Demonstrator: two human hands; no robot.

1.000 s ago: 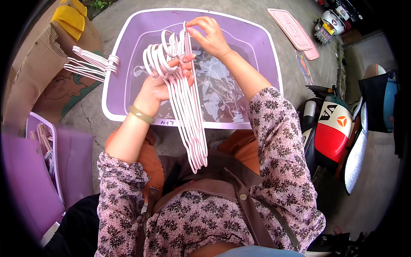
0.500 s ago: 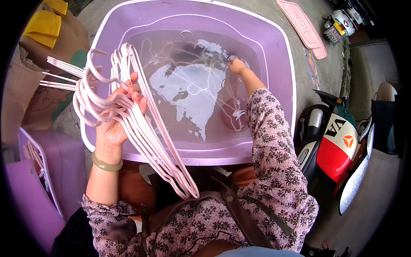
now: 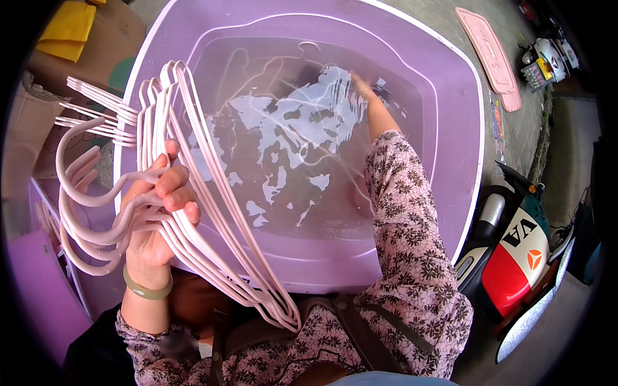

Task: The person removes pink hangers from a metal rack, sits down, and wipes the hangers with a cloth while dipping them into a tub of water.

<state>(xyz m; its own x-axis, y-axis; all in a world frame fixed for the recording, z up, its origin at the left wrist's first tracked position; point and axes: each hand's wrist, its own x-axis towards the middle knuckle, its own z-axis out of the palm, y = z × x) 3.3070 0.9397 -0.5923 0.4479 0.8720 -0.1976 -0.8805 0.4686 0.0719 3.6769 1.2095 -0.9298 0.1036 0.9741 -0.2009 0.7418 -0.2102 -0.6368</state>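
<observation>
My left hand [image 3: 158, 199] is wrapped round a bundle of several pale pink clothes hangers [image 3: 151, 116]. Their hooks curl out to the left, and their long ends slant down toward my lap. My right hand [image 3: 362, 85] reaches into the cloudy water of a big purple tub [image 3: 193, 26]. Water and glare hide its fingers, so what they touch does not show. More hangers [image 3: 309, 45] lie under the water, with one hook showing near the far side. A dim reddish shape rests under the water beside my right sleeve.
Cardboard boxes with a yellow cloth [image 3: 67, 29] stand at the far left. Below them is a purple bin [image 3: 45, 283] holding more hangers. To the right are a red and white scooter [image 3: 515, 257] and a pink lid [image 3: 492, 58] on the ground.
My left hand with the hangers has come lower and nearer to me, swinging the hooks down. My right hand has sunk deeper into the water, and the surface ripples more.
</observation>
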